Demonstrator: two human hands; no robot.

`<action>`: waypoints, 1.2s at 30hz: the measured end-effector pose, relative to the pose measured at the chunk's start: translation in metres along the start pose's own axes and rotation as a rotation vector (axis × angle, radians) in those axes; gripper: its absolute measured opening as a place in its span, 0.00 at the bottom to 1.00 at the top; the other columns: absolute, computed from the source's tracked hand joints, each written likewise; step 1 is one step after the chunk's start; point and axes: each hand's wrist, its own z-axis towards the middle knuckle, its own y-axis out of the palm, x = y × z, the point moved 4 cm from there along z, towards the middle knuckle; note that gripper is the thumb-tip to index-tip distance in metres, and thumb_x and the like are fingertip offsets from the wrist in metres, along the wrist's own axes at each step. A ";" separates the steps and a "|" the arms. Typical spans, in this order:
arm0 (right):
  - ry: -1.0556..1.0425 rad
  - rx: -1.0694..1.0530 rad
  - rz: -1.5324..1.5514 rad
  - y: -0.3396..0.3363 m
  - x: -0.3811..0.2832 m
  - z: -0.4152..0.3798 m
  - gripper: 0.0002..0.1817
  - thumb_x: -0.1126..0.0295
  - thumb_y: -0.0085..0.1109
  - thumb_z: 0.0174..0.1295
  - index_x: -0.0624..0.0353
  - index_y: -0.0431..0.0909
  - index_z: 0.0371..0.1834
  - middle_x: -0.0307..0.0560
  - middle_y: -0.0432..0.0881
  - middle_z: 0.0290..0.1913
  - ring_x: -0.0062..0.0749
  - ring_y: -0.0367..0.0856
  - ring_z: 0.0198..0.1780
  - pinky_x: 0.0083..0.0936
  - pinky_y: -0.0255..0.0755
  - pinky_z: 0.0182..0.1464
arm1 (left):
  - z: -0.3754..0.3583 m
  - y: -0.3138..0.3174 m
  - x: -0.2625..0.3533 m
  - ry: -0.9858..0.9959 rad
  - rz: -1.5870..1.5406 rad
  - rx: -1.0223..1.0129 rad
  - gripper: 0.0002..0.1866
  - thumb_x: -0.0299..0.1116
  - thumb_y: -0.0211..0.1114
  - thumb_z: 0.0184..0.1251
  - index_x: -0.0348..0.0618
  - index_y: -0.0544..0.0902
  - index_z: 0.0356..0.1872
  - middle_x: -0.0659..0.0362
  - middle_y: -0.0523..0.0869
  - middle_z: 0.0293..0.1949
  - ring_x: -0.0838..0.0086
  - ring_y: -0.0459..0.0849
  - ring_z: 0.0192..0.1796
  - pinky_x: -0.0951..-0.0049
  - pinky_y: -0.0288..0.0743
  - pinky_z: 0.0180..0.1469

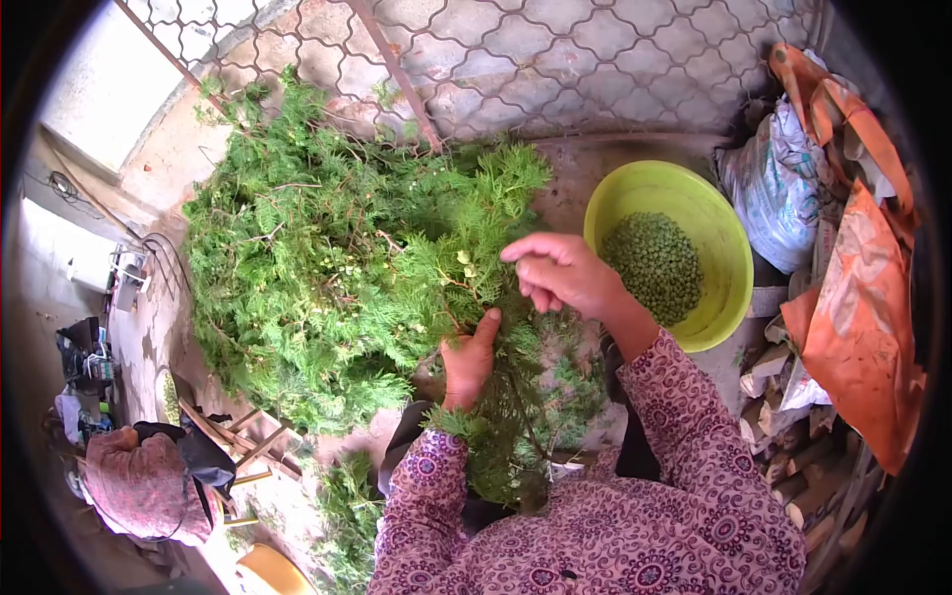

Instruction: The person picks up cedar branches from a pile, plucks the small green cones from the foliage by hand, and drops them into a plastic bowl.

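Note:
My left hand [470, 359] is closed round a leafy green branch [511, 407] that lies across my lap. Its thumb points up along the stem. Small pale green cones [465, 263] show on the sprigs just above that hand. My right hand [560, 273] is raised to the right of the cones, index finger stretched out and the other fingers curled; whether anything is between them is too small to tell. Beyond my hands lies a big heap of green branches [307, 258]. A yellow-green basin [729, 248] to the right holds many small green cones [653, 266].
Wire mesh [575, 59] stands behind the heap. At the right are a white sack [778, 188], orange sacks [863, 317] and stacked firewood [813, 476]. At lower left, another person [149, 481] bends near a wooden chair [253, 441] and a yellow basin [273, 570].

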 end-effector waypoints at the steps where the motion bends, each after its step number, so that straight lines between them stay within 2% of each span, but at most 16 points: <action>1: -0.067 0.075 0.056 -0.005 -0.003 0.000 0.14 0.66 0.49 0.62 0.64 0.73 0.45 0.39 0.75 0.25 0.14 0.70 0.18 0.11 0.63 0.18 | 0.000 0.001 0.000 0.037 0.030 -0.008 0.14 0.25 0.64 0.56 0.35 0.75 0.44 0.61 0.80 0.39 0.77 0.76 0.41 0.77 0.71 0.45; 6: -0.111 0.175 -0.004 0.000 -0.008 0.004 0.15 0.65 0.58 0.57 0.63 0.74 0.43 0.36 0.73 0.24 0.14 0.70 0.21 0.12 0.63 0.21 | -0.002 0.008 -0.005 0.103 0.115 -0.012 0.16 0.24 0.64 0.55 0.34 0.74 0.45 0.61 0.80 0.39 0.78 0.76 0.41 0.77 0.71 0.45; 8: -0.243 0.247 -0.378 0.001 -0.012 0.003 0.18 0.65 0.64 0.50 0.62 0.74 0.42 0.40 0.75 0.24 0.20 0.72 0.21 0.18 0.66 0.24 | -0.007 0.014 -0.004 0.107 0.105 -0.056 0.17 0.22 0.64 0.54 0.35 0.74 0.46 0.61 0.80 0.39 0.78 0.77 0.40 0.78 0.71 0.44; 9: -0.241 0.254 -0.375 0.000 -0.009 0.003 0.18 0.65 0.64 0.50 0.62 0.74 0.42 0.40 0.75 0.24 0.20 0.72 0.21 0.18 0.66 0.24 | -0.007 0.015 -0.006 0.103 0.109 -0.062 0.17 0.22 0.64 0.54 0.35 0.74 0.46 0.61 0.80 0.39 0.78 0.77 0.40 0.78 0.71 0.44; 12: -0.413 0.324 -0.762 -0.001 0.002 0.006 0.17 0.67 0.65 0.47 0.62 0.75 0.39 0.51 0.77 0.24 0.29 0.75 0.22 0.24 0.68 0.27 | -0.007 0.017 -0.011 0.114 0.131 -0.090 0.17 0.21 0.64 0.54 0.35 0.74 0.46 0.61 0.80 0.39 0.79 0.77 0.39 0.78 0.71 0.43; 16: -0.344 0.322 -0.650 -0.003 0.005 0.006 0.13 0.68 0.64 0.49 0.63 0.75 0.35 0.47 0.76 0.22 0.27 0.75 0.23 0.23 0.68 0.27 | -0.008 0.020 -0.001 0.060 0.139 -0.105 0.17 0.22 0.64 0.54 0.35 0.74 0.46 0.60 0.80 0.40 0.78 0.77 0.41 0.78 0.71 0.43; 19: -0.456 0.337 -0.451 -0.003 0.003 0.006 0.10 0.69 0.61 0.52 0.64 0.75 0.33 0.41 0.76 0.22 0.21 0.73 0.20 0.19 0.65 0.22 | -0.007 0.021 -0.002 0.021 0.094 -0.121 0.17 0.23 0.64 0.54 0.35 0.74 0.46 0.59 0.79 0.42 0.76 0.77 0.42 0.77 0.71 0.45; 21: -0.183 0.302 -0.134 -0.004 0.002 0.008 0.07 0.70 0.59 0.54 0.63 0.76 0.32 0.34 0.72 0.19 0.14 0.66 0.15 0.13 0.58 0.16 | -0.006 0.023 0.001 0.009 0.021 -0.134 0.17 0.23 0.64 0.55 0.35 0.74 0.47 0.58 0.79 0.42 0.75 0.77 0.43 0.77 0.71 0.45; 22: -0.182 0.300 -0.135 -0.003 0.000 0.007 0.07 0.70 0.59 0.54 0.63 0.76 0.32 0.34 0.72 0.19 0.14 0.66 0.15 0.13 0.58 0.16 | -0.007 0.024 0.005 -0.031 0.034 -0.137 0.17 0.23 0.64 0.54 0.35 0.73 0.47 0.58 0.79 0.42 0.75 0.77 0.43 0.76 0.71 0.46; 24: 0.073 0.237 0.458 -0.001 0.009 0.008 0.06 0.71 0.57 0.56 0.61 0.77 0.34 0.30 0.67 0.15 0.11 0.58 0.11 0.11 0.51 0.13 | -0.007 0.021 0.010 -0.071 0.044 -0.132 0.18 0.24 0.64 0.54 0.35 0.73 0.47 0.58 0.79 0.42 0.74 0.77 0.43 0.76 0.71 0.46; 27: -0.083 0.251 0.571 -0.024 0.005 0.011 0.06 0.71 0.57 0.55 0.59 0.77 0.34 0.31 0.66 0.14 0.12 0.56 0.10 0.10 0.49 0.13 | -0.008 0.016 0.009 -0.104 0.047 -0.159 0.18 0.24 0.65 0.54 0.35 0.73 0.47 0.58 0.79 0.42 0.74 0.77 0.42 0.75 0.71 0.46; 31: -0.223 0.654 0.522 -0.088 0.003 0.003 0.08 0.72 0.57 0.54 0.59 0.78 0.38 0.33 0.69 0.17 0.12 0.62 0.14 0.11 0.54 0.14 | -0.008 -0.002 -0.004 -0.172 0.044 -0.128 0.21 0.28 0.66 0.54 0.35 0.72 0.50 0.58 0.78 0.45 0.73 0.75 0.46 0.75 0.69 0.51; 32: -0.222 0.658 0.526 -0.093 0.004 0.000 0.08 0.72 0.57 0.54 0.59 0.78 0.38 0.33 0.69 0.17 0.12 0.62 0.14 0.11 0.54 0.14 | -0.006 -0.007 -0.005 -0.211 -0.016 -0.098 0.23 0.30 0.67 0.53 0.36 0.72 0.51 0.58 0.78 0.46 0.73 0.75 0.47 0.75 0.67 0.52; 34: -0.307 0.857 0.089 -0.106 -0.005 -0.010 0.13 0.74 0.57 0.52 0.59 0.77 0.42 0.35 0.73 0.21 0.11 0.65 0.17 0.09 0.57 0.17 | 0.000 -0.015 -0.004 -0.253 -0.042 -0.105 0.25 0.33 0.68 0.53 0.36 0.72 0.52 0.58 0.77 0.47 0.73 0.74 0.48 0.74 0.66 0.53; 35: -0.302 0.852 0.088 -0.117 -0.002 -0.013 0.13 0.74 0.57 0.52 0.59 0.77 0.42 0.35 0.73 0.21 0.11 0.65 0.17 0.09 0.57 0.17 | 0.001 -0.014 0.001 -0.293 -0.071 -0.110 0.26 0.35 0.68 0.53 0.36 0.72 0.52 0.57 0.77 0.48 0.73 0.74 0.49 0.74 0.65 0.54; 36: -0.317 0.958 -0.076 -0.137 0.002 -0.021 0.14 0.72 0.57 0.52 0.58 0.77 0.44 0.39 0.76 0.25 0.18 0.69 0.19 0.13 0.62 0.20 | -0.002 -0.011 0.006 -0.298 -0.137 -0.071 0.28 0.38 0.69 0.52 0.36 0.72 0.52 0.57 0.77 0.49 0.72 0.74 0.48 0.74 0.66 0.53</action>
